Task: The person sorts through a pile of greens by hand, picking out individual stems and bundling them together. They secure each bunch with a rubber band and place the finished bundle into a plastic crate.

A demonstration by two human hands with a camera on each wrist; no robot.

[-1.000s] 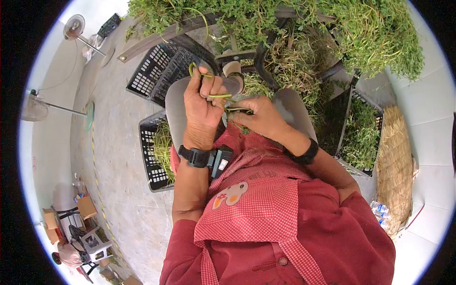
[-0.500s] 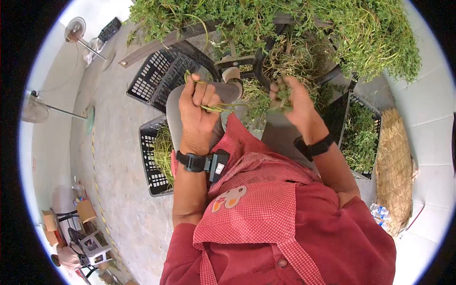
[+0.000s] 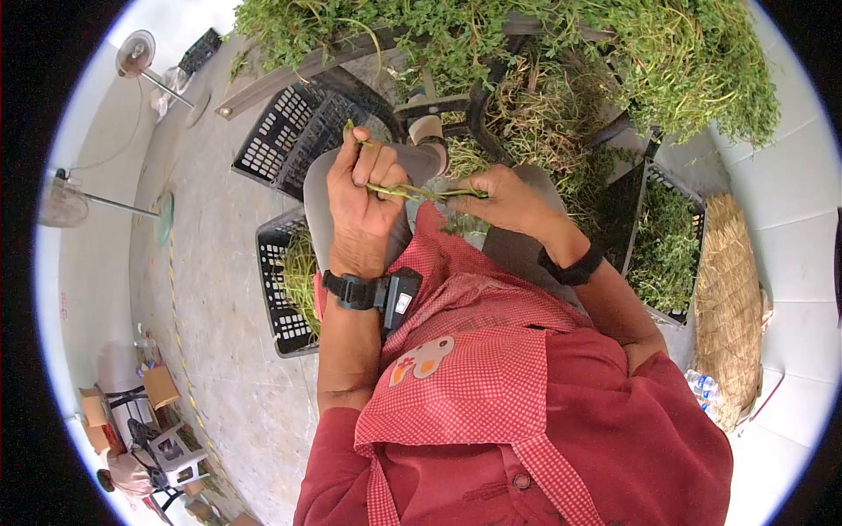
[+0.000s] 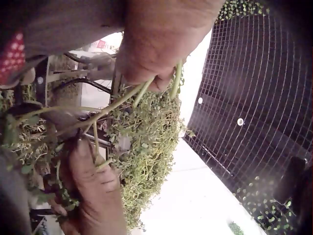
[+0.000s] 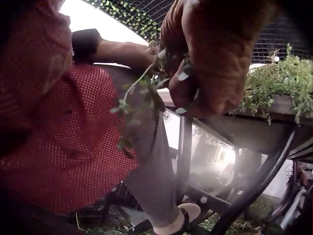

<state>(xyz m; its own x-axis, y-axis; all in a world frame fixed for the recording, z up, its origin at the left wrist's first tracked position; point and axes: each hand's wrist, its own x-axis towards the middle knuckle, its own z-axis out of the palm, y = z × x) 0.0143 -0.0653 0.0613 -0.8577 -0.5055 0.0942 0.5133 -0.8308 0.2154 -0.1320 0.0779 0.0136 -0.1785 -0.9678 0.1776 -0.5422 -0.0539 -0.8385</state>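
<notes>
My left hand [image 3: 358,206] grips several thin green stems [image 3: 396,190] in its curled fingers. One stem end pokes up past its thumb and forefinger. The other ends run right to my right hand [image 3: 511,203], which pinches them between thumb and fingers. In the left wrist view the stems [image 4: 115,104] stretch between the two hands, and small leaves surround the right thumb [image 4: 82,156]. From the right wrist, a leafy sprig [image 5: 146,93] hangs below the right fingers. Both hands are above the lap, over a red checked apron [image 3: 456,394].
Cut greens [image 3: 702,79] heap on a table whose edge [image 3: 298,79] lies ahead. Tangled stems [image 3: 553,114] lie beneath it. Black crates stand at left, one holding stems [image 3: 301,272], and at right, one holding leafy greens [image 3: 664,245]. A straw roll [image 3: 732,307] lies farther right.
My right hand swung out to the right with a leafy bit, then came back to the stems. That leafy clump no longer shows in its palm. My left hand kept its grip, barely moving.
</notes>
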